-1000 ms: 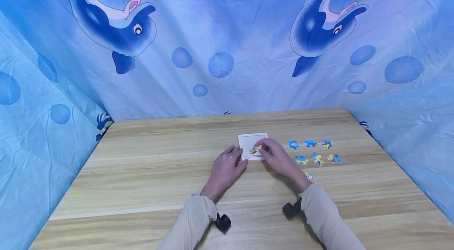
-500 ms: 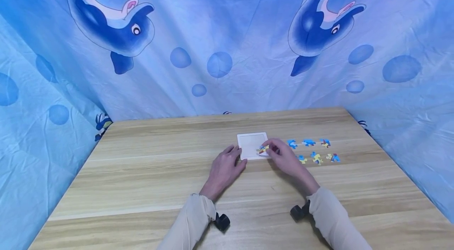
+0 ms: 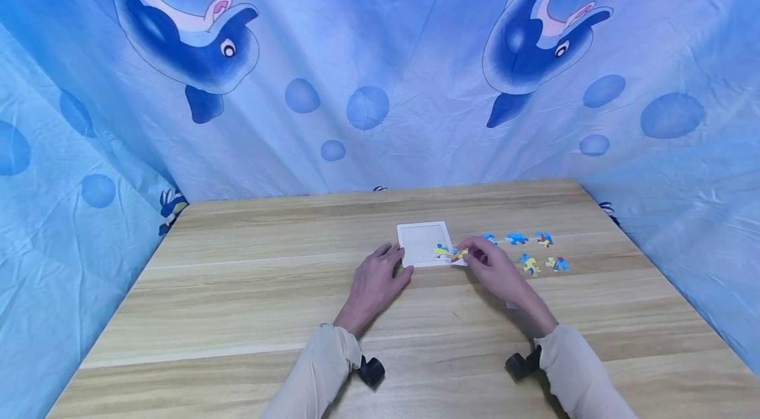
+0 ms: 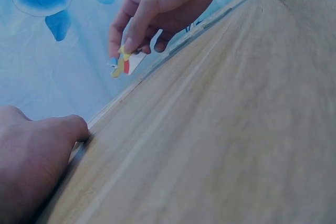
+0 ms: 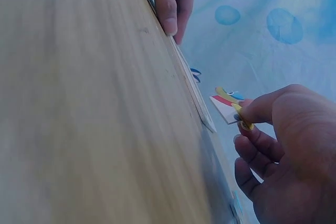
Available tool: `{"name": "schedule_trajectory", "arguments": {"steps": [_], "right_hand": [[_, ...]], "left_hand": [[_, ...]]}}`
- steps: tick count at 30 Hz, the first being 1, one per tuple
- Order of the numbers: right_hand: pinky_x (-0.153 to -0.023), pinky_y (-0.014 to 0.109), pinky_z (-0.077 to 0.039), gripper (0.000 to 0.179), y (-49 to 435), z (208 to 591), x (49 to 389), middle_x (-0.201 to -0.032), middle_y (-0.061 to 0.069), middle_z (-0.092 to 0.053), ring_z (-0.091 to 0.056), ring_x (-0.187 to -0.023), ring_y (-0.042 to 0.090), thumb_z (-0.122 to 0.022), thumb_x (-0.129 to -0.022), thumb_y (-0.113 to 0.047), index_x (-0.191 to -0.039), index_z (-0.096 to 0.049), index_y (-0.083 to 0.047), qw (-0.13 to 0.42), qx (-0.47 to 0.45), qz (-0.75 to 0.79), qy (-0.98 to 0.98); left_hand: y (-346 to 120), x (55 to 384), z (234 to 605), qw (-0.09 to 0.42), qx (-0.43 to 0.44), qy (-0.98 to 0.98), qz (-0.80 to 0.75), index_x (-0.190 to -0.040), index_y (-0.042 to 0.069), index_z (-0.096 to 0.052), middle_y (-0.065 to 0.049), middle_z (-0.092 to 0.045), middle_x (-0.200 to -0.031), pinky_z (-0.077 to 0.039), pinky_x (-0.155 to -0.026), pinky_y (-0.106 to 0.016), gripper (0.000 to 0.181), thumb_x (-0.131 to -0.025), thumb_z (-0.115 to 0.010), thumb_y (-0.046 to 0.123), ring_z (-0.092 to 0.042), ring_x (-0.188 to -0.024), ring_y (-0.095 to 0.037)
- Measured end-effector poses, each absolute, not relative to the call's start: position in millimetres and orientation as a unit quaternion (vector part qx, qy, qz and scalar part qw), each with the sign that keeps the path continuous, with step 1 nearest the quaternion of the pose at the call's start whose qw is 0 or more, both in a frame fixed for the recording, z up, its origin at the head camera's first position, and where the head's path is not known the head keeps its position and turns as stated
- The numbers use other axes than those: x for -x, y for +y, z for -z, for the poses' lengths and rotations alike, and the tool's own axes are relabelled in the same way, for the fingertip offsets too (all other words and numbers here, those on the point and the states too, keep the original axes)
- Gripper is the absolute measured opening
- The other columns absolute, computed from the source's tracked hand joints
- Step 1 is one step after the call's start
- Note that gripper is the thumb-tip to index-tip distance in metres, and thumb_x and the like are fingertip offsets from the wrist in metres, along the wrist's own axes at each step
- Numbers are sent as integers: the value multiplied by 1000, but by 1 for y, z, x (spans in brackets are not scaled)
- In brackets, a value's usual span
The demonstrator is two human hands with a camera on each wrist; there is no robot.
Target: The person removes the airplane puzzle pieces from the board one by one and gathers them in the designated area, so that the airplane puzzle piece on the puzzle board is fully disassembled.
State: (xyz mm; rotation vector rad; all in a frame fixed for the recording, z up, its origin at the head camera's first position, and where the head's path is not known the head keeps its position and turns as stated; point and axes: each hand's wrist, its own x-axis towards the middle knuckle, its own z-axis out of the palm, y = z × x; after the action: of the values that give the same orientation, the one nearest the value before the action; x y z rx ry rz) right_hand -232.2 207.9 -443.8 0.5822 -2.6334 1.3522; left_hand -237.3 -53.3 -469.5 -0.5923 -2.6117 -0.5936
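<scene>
A white puzzle tray (image 3: 421,224) with a raised rim lies flat on the table. My left hand (image 3: 377,280) holds its near left corner, thumb on the near side and fingers along the left side. Between thumb and fingertips my right hand (image 3: 493,267) pinches a puzzle piece (image 5: 226,98), printed yellow, red, white and blue, above the tray's right side. A blue-and-yellow piece (image 3: 441,251) shows beside it, apparently in the tray's near right part. The wrist views show the left hand (image 4: 37,161) low at the tray and the right hand (image 5: 294,150) raised.
Loose puzzle pieces, among them a blue one (image 3: 516,239) and a yellow-blue one (image 3: 530,264), lie in rows to the right, some partly behind the right hand. The wooden table (image 3: 267,287) reaches back to a blue dolphin-print curtain (image 3: 380,161).
My right hand has moved to the right with its puzzle piece, uncovering the blue-and-yellow piece over the tray and covering some loose pieces. My left hand stays at the tray's corner.
</scene>
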Motion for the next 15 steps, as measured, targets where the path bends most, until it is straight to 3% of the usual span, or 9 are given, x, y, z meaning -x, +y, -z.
{"name": "schedule_trajectory", "arguments": {"steps": [15], "right_hand": [[-62,25,-46,18,239,446,219,-88,8,-58,-52,-75,18,-54,-97,-9,-112,-65,-11,64,-166,-452,-874]], "left_hand": [[-53,237,469,197,212,-933,213,-120,9,-67,-8,-65,-124,-50,-94,-41,41,-91,-60,37,-56,-121,-26]]}}
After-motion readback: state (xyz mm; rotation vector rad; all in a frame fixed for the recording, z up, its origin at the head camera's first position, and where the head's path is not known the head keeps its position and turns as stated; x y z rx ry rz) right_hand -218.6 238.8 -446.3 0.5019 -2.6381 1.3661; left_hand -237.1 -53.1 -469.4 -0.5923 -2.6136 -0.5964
